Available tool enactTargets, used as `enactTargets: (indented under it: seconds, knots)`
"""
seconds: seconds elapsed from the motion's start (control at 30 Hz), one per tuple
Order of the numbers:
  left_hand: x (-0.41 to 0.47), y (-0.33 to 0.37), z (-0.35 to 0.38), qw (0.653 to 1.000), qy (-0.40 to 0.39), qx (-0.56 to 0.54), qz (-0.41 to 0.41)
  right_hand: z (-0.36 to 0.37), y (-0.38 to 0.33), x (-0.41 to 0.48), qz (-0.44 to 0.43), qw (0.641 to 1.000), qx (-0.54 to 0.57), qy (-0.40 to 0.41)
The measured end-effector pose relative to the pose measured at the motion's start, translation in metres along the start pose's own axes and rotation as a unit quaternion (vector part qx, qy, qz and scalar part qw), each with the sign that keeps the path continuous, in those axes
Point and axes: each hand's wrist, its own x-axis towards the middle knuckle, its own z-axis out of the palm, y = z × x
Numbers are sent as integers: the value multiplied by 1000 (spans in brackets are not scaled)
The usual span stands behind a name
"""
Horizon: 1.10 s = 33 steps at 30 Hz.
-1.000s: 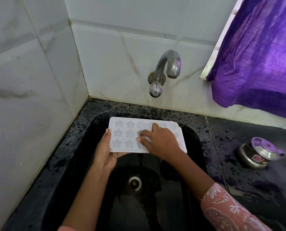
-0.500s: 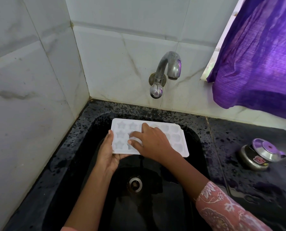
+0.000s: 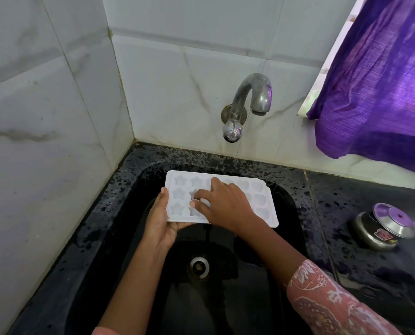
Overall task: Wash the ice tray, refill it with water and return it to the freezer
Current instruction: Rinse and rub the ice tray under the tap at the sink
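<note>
A white ice tray (image 3: 262,201) with star and heart moulds is held flat over the black sink (image 3: 293,213). My left hand (image 3: 159,221) grips its left end from below, thumb along the edge. My right hand (image 3: 223,204) lies on top of the tray, its fingers reaching into the moulds in the left-middle part. The hand hides the middle moulds. The steel tap (image 3: 252,100) juts from the wall above the tray; no water runs from it.
The sink drain (image 3: 198,266) lies below the tray. A tiled wall closes the left and back sides. A steel pot with a lid (image 3: 385,226) stands on the wet black counter at right. A purple curtain (image 3: 380,78) hangs at upper right.
My right hand has slid leftward across the tray's moulds. The tray and my left hand have stayed about where they were.
</note>
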Motion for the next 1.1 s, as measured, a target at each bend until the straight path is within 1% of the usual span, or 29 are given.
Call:
enactTargets:
  seconds: [0.33,0.47,0.57,0.77,1.0,1.1]
  knots:
    - [3,3,-4,1000,-3,-2,16,5,-7,3,-1,1000,30,7]
    - [3,3,-4,1000,-4,0,8,3,-5,0,-6,1000,19,0]
    - [2,2,-3,1000,-1,-7,-8,1,-2,0,-9,1000,3,11]
    - [2,2,-1,1000,-4,-4,1,4,-5,1,-12,1000,-4,20]
    - [2,2,-3,1000,1,-2,4,2,-6,0,-5,1000,5,6]
    - [2,2,-4,1000,1,2,3,-1,-7,-2,-9,999,-7,30]
